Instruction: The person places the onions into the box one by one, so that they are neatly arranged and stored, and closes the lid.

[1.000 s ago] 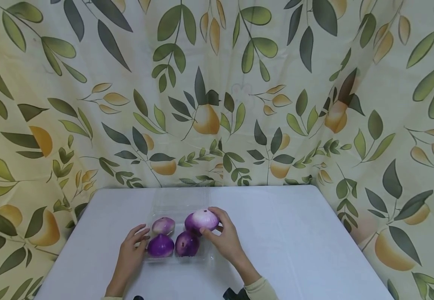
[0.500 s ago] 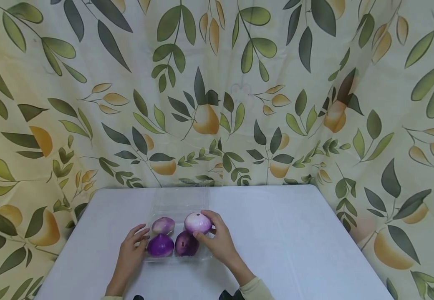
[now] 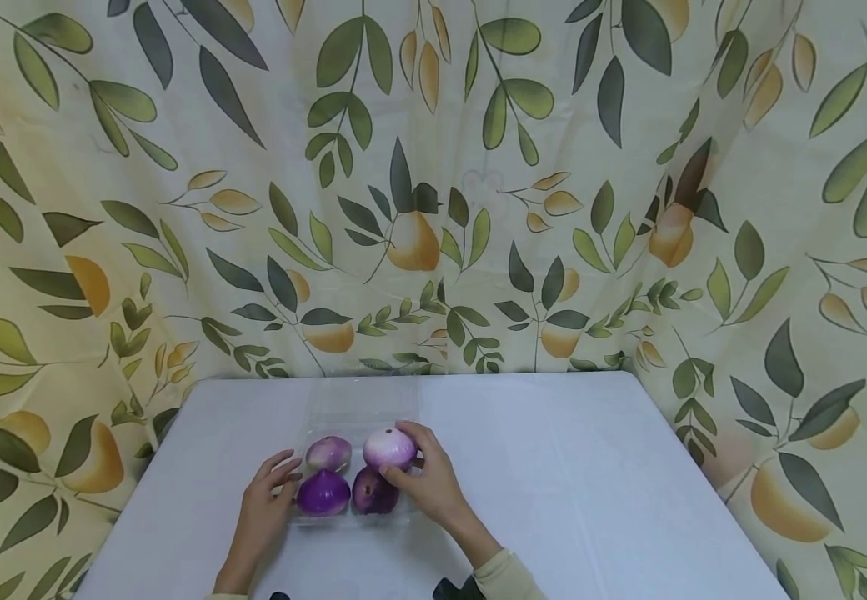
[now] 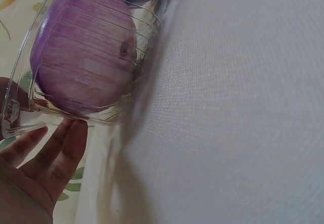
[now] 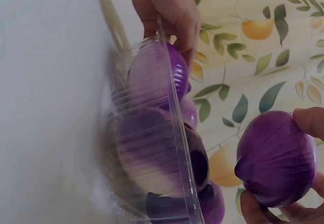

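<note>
My right hand (image 3: 433,483) holds a purple onion (image 3: 390,450) between thumb and fingers. It is above the back right part of a clear plastic box (image 3: 351,522), and the right wrist view shows this onion (image 5: 277,158) raised beside the rim. Inside the box lie an onion (image 3: 328,454) at back left, a deep purple onion (image 3: 323,493) at front left and a dark onion (image 3: 375,490) at front right. Another onion (image 5: 215,206) in the box is hidden beneath the held one in the head view. My left hand (image 3: 264,500) touches the box's left side with extended fingertips.
The box's clear lid (image 3: 362,398) lies folded back toward the far edge of the white table (image 3: 576,483). A curtain (image 3: 433,208) printed with leaves and fruit hangs behind and beside the table. A black object (image 3: 458,588) shows near the right sleeve.
My right hand has moved left with the onion, which now covers the back right onion in the head view. My left hand stays at the box's side.
</note>
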{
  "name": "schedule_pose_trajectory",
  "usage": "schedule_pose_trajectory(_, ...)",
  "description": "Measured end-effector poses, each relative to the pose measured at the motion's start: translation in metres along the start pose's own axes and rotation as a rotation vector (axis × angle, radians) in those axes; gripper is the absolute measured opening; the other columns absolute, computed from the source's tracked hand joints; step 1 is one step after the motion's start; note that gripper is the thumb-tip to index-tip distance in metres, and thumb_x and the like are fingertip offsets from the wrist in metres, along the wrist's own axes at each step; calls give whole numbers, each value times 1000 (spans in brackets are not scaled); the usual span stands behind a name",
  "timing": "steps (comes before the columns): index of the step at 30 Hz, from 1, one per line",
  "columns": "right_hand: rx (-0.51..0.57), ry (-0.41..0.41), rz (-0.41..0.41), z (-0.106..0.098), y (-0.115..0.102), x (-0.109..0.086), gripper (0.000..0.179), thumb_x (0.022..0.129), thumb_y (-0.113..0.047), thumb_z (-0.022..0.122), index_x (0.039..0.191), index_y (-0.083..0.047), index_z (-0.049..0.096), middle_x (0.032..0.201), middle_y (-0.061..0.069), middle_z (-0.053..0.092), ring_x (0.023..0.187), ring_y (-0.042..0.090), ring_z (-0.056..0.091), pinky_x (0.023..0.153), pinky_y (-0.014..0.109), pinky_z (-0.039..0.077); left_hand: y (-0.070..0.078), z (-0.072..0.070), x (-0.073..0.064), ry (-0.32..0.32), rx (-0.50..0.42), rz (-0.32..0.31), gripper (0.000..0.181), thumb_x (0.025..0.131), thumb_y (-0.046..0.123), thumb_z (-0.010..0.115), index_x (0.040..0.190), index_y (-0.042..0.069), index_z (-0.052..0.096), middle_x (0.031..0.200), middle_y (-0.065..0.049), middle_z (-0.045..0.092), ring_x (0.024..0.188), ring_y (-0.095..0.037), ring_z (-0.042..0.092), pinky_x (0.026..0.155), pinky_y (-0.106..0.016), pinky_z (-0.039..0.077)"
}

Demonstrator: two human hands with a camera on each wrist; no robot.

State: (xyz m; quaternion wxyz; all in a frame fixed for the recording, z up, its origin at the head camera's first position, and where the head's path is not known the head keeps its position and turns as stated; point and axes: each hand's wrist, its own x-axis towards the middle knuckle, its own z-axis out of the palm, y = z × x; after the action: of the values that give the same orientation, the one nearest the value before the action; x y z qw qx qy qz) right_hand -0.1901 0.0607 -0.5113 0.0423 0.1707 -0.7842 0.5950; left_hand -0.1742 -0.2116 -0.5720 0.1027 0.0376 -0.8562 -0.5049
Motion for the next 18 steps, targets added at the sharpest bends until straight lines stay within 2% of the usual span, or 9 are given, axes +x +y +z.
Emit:
schedule_pose_trajectory(11, -49, 5, 11, 7, -1, 5, 61, 81, -25, 77, 134, -10, 52, 135, 12, 55, 113, 25, 60, 91, 27, 54, 2, 0, 1, 9, 23, 4, 36, 93, -1, 52, 127, 0, 63, 143, -9, 52, 110, -31, 65, 70, -14, 56)
schedule_pose_trajectory(18, -60, -8, 42, 14, 2, 5, 62, 79, -28, 78, 132, -13, 51, 136, 9, 56, 117, 24, 59, 96, 33, 51, 2, -1, 0, 3, 6, -5, 37, 93, 0, 52, 128, -1, 62, 142, -12, 53, 111, -32, 65, 72, -13, 56)
